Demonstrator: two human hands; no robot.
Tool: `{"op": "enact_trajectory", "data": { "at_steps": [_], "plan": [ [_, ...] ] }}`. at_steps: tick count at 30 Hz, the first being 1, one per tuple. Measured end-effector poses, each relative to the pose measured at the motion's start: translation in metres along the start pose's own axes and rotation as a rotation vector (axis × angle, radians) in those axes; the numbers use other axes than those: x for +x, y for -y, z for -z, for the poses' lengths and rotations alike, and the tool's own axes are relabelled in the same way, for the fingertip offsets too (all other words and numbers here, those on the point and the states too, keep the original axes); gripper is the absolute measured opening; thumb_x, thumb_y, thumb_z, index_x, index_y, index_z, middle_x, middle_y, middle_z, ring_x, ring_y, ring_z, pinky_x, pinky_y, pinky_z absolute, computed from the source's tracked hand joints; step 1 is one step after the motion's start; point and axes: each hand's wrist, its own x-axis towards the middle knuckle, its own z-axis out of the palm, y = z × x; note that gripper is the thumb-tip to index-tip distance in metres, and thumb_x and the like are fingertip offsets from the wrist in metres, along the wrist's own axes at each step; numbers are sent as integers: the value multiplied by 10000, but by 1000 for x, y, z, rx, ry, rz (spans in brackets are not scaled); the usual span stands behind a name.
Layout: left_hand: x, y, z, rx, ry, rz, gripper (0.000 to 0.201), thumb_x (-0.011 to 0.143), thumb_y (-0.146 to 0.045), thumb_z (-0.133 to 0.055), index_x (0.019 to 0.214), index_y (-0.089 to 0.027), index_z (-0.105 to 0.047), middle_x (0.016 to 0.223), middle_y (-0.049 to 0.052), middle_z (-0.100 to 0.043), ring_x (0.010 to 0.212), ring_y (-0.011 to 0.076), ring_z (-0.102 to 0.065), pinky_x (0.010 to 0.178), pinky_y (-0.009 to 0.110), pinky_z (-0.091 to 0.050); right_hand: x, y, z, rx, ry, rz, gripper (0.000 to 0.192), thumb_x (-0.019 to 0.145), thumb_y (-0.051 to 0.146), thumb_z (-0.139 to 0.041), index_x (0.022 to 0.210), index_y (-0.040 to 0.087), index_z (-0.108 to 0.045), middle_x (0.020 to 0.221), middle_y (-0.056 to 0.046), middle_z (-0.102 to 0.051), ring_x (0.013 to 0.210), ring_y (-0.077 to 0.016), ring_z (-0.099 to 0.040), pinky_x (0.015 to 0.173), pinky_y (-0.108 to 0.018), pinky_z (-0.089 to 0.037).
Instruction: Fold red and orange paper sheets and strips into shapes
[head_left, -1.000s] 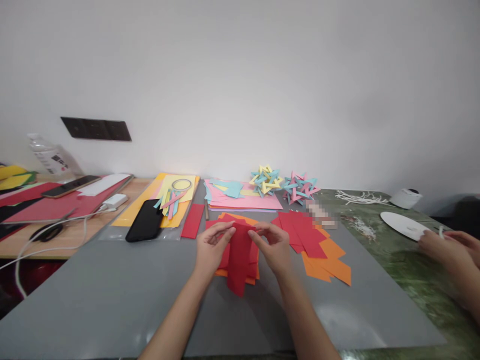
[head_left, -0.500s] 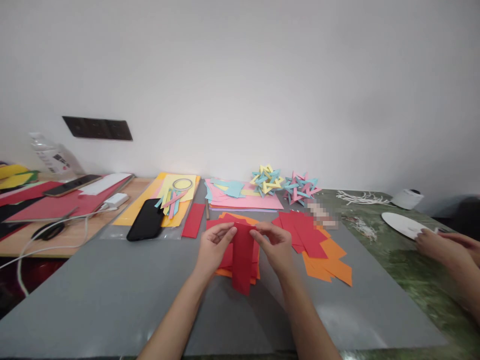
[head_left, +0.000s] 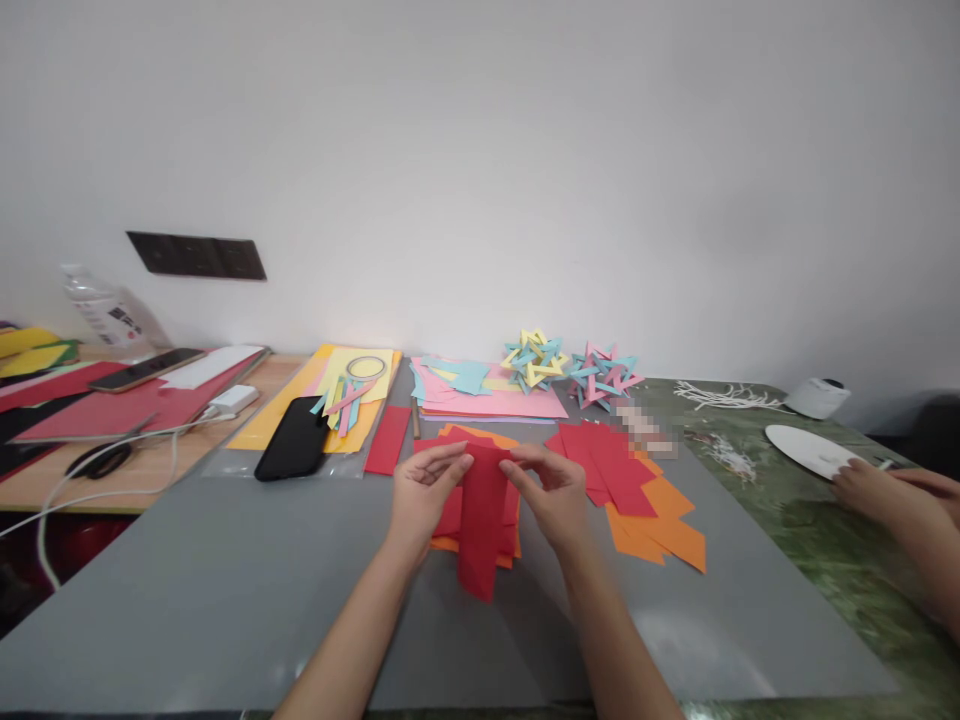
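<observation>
Between my hands a strip of red paper (head_left: 481, 520) hangs down, held by its top corners. My left hand (head_left: 429, 490) pinches the upper left corner, thumb against fingers. At the upper right corner, my right hand (head_left: 550, 492) has the same kind of pinch. Behind the strip lies a stack of red and orange paper (head_left: 513, 545), partly hidden by it and by my hands. More red paper pieces (head_left: 611, 470) and orange paper pieces (head_left: 671, 520) are spread to the right of my right hand.
A black phone (head_left: 294, 440) and a red paper piece (head_left: 388, 440) lie left. Folded paper stars (head_left: 534, 360) stand at the back on the grey mat (head_left: 225, 600). At far right another person's hand (head_left: 874, 490) is by a white plate (head_left: 806, 450); scissors (head_left: 101, 460) lie far left.
The lower end of the red paper strip has swung slightly toward me and left. Both my hands keep their pinch. The other person's hand at right has shifted slightly.
</observation>
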Motion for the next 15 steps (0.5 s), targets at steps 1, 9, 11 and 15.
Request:
{"op": "enact_trajectory", "data": {
  "at_steps": [1,9,11,15],
  "plan": [
    [0,0,0,1,-1,-9,264,560,-256,-705,786,-134,-643,736,61,-686,707,171,-632,623,251,-511,0,0,0,-3,-5,-9,90,647,263,-630,718,208,-631,696,-24,-636,661,-167,-578,595,-289,-474],
    [1,0,-3,13,-18,-16,235,494,-238,-734,656,-145,-592,646,7,-638,656,125,-610,640,213,-493,1,-1,-1,18,-14,-18,104,643,265,-635,724,202,-627,723,-32,-635,666,-165,-577,590,-284,-474],
    [1,1,-3,3,-14,1,238,485,-232,-738,654,-149,-591,635,-3,-631,651,117,-605,648,209,-488,0,-2,-1,28,-13,-15,103,642,260,-636,727,204,-628,730,-32,-635,676,-167,-580,589,-282,-474],
    [1,1,-3,17,-25,8,219,505,-256,-726,655,-143,-612,675,20,-651,679,134,-611,654,222,-485,0,-2,-2,34,-2,-29,106,645,262,-633,735,207,-627,753,-36,-639,695,-171,-586,589,-282,-475]
  ]
}}
